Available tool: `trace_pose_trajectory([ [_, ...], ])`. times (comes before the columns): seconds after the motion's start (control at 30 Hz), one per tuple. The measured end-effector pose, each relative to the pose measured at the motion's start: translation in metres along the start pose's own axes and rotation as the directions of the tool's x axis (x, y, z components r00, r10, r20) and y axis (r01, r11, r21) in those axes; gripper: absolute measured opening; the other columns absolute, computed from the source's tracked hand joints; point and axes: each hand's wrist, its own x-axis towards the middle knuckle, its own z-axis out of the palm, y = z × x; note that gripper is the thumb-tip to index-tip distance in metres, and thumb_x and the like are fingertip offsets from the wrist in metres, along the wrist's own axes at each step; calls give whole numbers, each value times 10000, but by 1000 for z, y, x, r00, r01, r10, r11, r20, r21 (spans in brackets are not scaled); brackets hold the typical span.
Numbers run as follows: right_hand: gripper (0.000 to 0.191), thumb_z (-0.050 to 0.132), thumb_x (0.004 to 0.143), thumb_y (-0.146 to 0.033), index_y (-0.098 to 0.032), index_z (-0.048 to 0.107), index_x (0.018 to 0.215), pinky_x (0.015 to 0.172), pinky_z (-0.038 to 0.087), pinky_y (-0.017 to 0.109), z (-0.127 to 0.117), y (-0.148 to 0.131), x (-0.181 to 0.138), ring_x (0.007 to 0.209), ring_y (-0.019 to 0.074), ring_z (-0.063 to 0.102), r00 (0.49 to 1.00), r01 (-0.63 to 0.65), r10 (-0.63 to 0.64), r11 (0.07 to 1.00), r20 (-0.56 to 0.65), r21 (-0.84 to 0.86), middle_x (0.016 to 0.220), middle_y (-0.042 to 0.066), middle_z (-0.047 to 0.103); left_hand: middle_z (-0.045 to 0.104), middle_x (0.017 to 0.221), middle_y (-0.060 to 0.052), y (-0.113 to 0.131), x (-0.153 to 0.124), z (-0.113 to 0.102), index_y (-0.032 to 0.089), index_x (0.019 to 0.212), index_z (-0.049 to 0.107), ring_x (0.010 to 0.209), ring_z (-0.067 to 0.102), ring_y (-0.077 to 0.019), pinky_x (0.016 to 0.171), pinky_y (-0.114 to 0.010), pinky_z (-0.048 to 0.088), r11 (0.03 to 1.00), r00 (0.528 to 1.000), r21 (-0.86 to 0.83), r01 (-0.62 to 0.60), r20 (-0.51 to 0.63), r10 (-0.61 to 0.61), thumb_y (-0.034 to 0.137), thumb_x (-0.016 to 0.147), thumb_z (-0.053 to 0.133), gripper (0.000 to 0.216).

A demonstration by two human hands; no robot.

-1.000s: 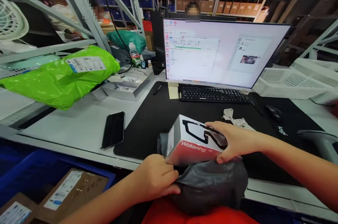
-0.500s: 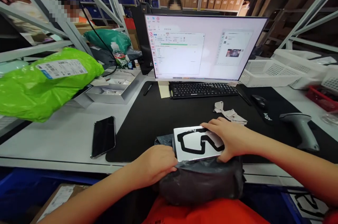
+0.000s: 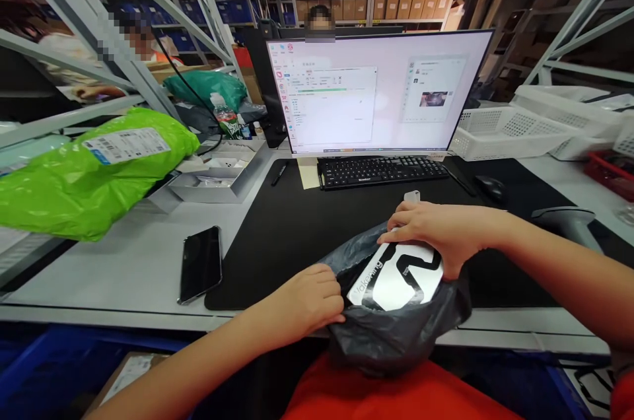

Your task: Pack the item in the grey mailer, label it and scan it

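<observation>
Hands (image 3: 308,300) on bag (image 3: 396,341), box (image 3: 396,275) (half inside)

Left hand (image 3: 307,301) and right hand (image 3: 440,235) bare, forearms (image 3: 198,367) bare to the frame's edge, red-orange garment (image 3: 396,397) along the bottom, same red showing at the lower right corner

Clear to pass over bare black mat (image 3: 297,222) just in front of keyboard (image 3: 381,171), short of grey bag (image 3: 396,334) at table edge; left of keyboard hemmed by phone (image 3: 200,264), tray (image 3: 218,183), green parcel (image 3: 84,175); right of keyboard by mouse (image 3: 490,189), scanner (image 3: 564,222), white baskets (image 3: 500,133).
</observation>
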Motion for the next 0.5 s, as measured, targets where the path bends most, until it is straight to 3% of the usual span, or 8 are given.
trace_pose_trajectory([
  [0.07, 1121, 921, 446, -346, -208, 551, 1496, 994, 448, 454, 5, 3, 1, 1130, 344, 528, 999, -38, 37, 999, 9, 40, 1235, 126, 623, 600, 734, -18, 6, 2, -12, 196, 762, 561, 740, 513, -176, 823, -331, 464, 996, 994, 85, 8, -112, 2, 325, 1114, 346, 432],
  [0.13, 1107, 926, 458, -417, -195, 560, 1479, 992, 458, 451, 10, 6, 3, 1137, 348, 541, 994, -103, 105, 987, -6, 121, 1243, 128, 632, 608, 737, -14, 13, 5, -25, 195, 772, 570, 751, 523, -173, 874, -345, 472, 987, 981, 159, -13, -190, 44, 313, 1114, 354, 421],
  [0.23, 1102, 928, 456, -517, -208, 554, 1445, 973, 483, 442, 18, 6, 10, 1145, 352, 558, 964, -234, 260, 933, -59, 273, 1244, 116, 635, 611, 733, -4, 17, 11, -35, 191, 780, 577, 748, 538, -166, 967, -368, 472, 964, 969, 258, -62, -214, 119, 237, 1096, 396, 368],
  [0.33, 1075, 941, 420, -548, -236, 559, 1376, 913, 518, 448, 28, -2, 21, 1106, 354, 575, 895, -355, 430, 848, -119, 394, 1151, 96, 632, 605, 730, -10, 8, 13, -32, 187, 779, 561, 732, 537, -163, 948, -360, 501, 965, 964, 259, -53, -238, 117, 205, 1089, 373, 363],
  [0.4, 1026, 947, 427, -541, -242, 563, 1331, 926, 528, 461, 40, -10, 29, 1119, 344, 577, 851, -364, 498, 790, -169, 493, 1165, 94, 609, 617, 752, -20, -3, 11, -30, 196, 789, 549, 762, 558, -169, 929, -359, 520, 973, 969, 233, -9, -237, 66, 231, 1096, 340, 373],
  [0.5, 994, 958, 465, -512, -238, 531, 1320, 1053, 488, 481, 63, -17, 35, 1282, 335, 524, 785, -250, 531, 742, -318, 622, 1424, 142, 464, 633, 780, -8, -20, 0, -33, 218, 824, 538, 784, 586, -170, 952, -372, 526, 981, 973, 181, 70, -229, -28, 218, 1072, 348, 312],
])
